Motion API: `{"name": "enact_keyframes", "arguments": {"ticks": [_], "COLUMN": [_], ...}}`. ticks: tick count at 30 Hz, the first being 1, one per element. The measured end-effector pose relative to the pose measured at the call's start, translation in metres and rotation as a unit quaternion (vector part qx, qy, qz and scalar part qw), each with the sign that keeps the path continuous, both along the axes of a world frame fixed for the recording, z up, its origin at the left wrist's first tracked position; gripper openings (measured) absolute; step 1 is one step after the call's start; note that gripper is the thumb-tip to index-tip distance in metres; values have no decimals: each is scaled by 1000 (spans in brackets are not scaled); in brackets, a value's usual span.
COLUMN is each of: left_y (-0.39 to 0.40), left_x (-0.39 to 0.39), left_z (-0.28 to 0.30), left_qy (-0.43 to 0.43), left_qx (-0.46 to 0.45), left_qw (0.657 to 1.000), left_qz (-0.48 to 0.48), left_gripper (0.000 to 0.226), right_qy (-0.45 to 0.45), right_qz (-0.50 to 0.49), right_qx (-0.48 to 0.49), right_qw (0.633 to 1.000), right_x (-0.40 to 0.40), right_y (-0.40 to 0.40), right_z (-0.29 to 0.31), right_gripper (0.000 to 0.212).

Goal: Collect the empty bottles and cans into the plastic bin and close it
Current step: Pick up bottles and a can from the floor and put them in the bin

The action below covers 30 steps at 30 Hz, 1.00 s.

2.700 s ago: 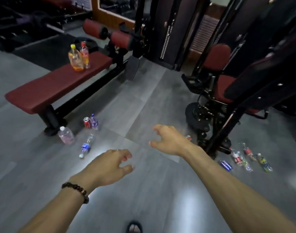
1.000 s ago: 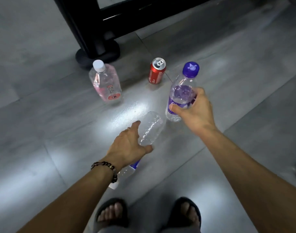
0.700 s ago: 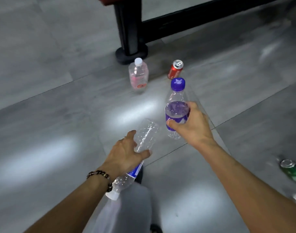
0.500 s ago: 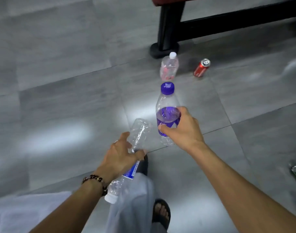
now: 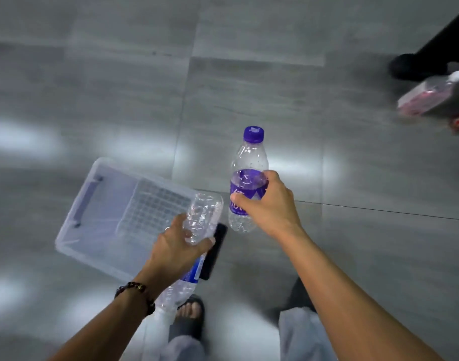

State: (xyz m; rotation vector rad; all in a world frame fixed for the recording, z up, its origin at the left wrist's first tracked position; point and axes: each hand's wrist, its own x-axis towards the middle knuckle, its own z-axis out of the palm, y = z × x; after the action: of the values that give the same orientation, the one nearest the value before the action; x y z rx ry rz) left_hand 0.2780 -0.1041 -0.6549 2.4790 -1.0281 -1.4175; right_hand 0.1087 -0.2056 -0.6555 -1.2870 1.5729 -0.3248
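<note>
Turning from the bench, both hands had carried their bottles to the bin (image 5: 98, 217), now below. Left hand (image 5: 176, 248) gripped the clear bottle (image 5: 201, 217) over its rim; right hand (image 5: 267, 204) held the purple bottle (image 5: 247, 162) just beside. Dropping in looked next.

Both bare arms are stretched forward and down. Left hand (image 5: 177, 250), beaded bracelet (image 5: 135, 295) on its wrist, is wrapped round a clear bottle (image 5: 194, 246) held cap-down; right hand (image 5: 266, 204), just right of that bottle, grips a purple-capped bottle (image 5: 247, 173) upright.
</note>
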Motion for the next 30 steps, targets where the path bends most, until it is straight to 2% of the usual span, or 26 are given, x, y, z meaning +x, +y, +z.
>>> {"name": "enact_keyframes", "arguments": {"ticks": [4, 7, 9, 14, 16, 18, 20, 23, 25, 27, 30], "left_y": [54, 73, 76, 69, 71, 78, 86, 84, 69, 48, 12], "left_x": [81, 123, 141, 167, 173, 174, 168, 147, 127, 101, 49], "left_z": [-23, -56, -80, -123, -132, -130, -117, -85, -63, -43, -11], "left_qy": [22, 69, 80, 159, 169, 153, 121, 83, 54, 23, -13], "left_qx": [-11, -21, -32, -60, -49, -35, -36, -43, -45, -55, -85], "left_qw": [986, 940, 908, 837, 827, 845, 890, 959, 988, 998, 985], "left_qz": [167, 333, 410, 521, 534, 511, 438, 268, 138, 9, -147], "left_gripper": [79, 78, 79, 78, 76, 74, 73, 71, 70, 67, 57], "right_qy": [-24, 12, 56, 143, 162, 178, 185, 183, 182, 190, 212], "right_qz": [56, 148, 203, 281, 296, 307, 302, 297, 280, 263, 243], "right_qx": [10, 28, 31, -1, -13, -27, -39, -52, -51, -61, -86], "right_qw": [998, 989, 977, 949, 941, 935, 934, 936, 941, 944, 942], "right_x": [102, 161, 189, 230, 234, 232, 223, 194, 169, 136, 77], "right_y": [47, 71, 76, 73, 68, 64, 62, 60, 52, 41, 21], "right_z": [-22, -58, -85, -132, -138, -133, -119, -85, -60, -34, 0], "right_gripper": [49, 57, 66, 80, 84, 81, 75, 67, 67, 66, 63]}}
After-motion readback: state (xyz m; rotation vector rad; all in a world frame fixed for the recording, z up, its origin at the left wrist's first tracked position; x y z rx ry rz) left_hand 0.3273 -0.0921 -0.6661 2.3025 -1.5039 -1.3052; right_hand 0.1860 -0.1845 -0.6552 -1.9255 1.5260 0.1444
